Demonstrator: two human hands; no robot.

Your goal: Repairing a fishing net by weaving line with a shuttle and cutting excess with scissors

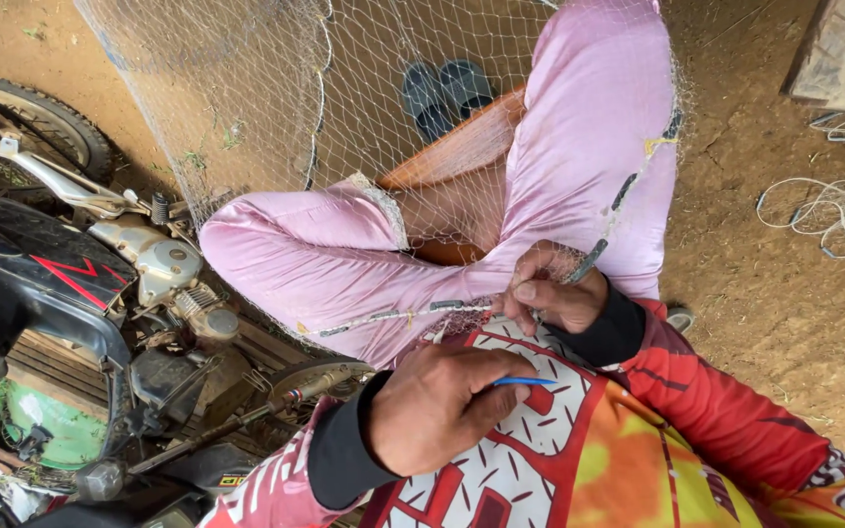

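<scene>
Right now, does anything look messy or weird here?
A little. The net is draped over the person's lap while the right hand pinches its edge and the left hand holds a thin blue tool. A loose tangle of cord lies on the dirt ground.

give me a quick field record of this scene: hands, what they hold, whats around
setting: outdoors, bare dirt ground
left hand: left hand pinches a thin blue tool
right hand: right hand grips the edge of a fishing net at the lap
net: fine mesh, draped over pink trousers, with small weights along its edge
clothing: red patterned top
left side: parked motorcycle
ahead: pair of dark sandals
right side: loose line on the ground
</scene>
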